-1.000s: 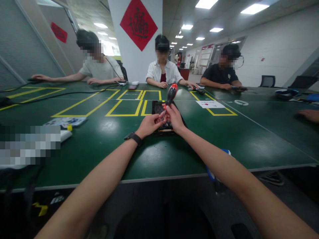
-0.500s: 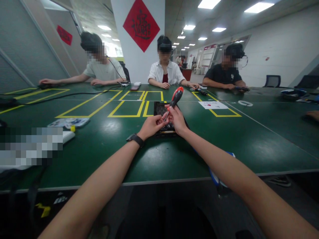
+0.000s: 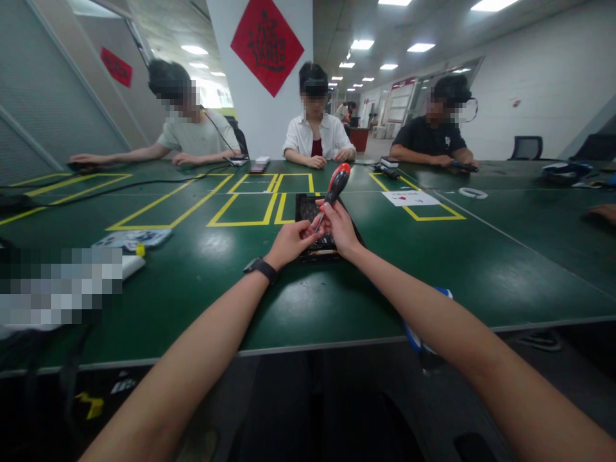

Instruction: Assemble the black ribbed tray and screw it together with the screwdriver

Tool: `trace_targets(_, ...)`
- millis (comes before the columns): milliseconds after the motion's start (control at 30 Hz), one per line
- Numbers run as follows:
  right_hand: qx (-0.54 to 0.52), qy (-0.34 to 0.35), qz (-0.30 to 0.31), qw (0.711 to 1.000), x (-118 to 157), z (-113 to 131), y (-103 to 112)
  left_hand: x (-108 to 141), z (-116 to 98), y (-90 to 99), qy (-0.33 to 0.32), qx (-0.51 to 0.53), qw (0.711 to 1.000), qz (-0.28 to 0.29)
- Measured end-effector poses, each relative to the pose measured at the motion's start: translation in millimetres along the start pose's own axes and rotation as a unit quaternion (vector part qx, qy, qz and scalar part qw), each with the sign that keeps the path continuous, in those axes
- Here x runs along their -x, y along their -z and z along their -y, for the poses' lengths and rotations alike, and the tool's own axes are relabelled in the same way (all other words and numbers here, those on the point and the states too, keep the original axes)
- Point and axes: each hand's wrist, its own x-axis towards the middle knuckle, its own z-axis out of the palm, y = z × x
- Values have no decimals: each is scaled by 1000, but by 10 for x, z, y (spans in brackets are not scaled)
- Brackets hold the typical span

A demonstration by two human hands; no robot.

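Observation:
A red and black screwdriver (image 3: 338,184) slants up from my right hand (image 3: 341,230), whose fingers are closed around the lower handle and the top of the shaft. Its metal shaft points down and left. Close to the tip, my left hand (image 3: 290,244) has thumb and fingers pinched together; anything between them is too small to make out. Both hands are over an open black case (image 3: 304,206), its dark inside partly hidden by my fingers and wrists. A dark watch is on my left wrist.
Yellow tape outlines (image 3: 238,224) mark the green table (image 3: 216,314). A printed sheet (image 3: 411,198) and a white ring (image 3: 473,192) lie to the right. At left are a patterned flat item (image 3: 132,239) and black cables. Three people sit across the table.
The view has shifted slightly. My hands and the screwdriver keep nearly the same pose over the case. The person opposite has drawn one hand back from the items beside them.

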Motion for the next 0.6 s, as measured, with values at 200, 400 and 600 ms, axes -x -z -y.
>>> trace_targets(200,1,4,-1,1000,7,8,-2,5,8,-3,-2,9,1000,-2)
trace_targets(400,3,2,1,1000,-6,-14,4,6,9,4,-5,6,1000,-1)
trace_targets(600,9,4,-5,1000,9,8,0,-4,5,15,-4,10,1000,-10)
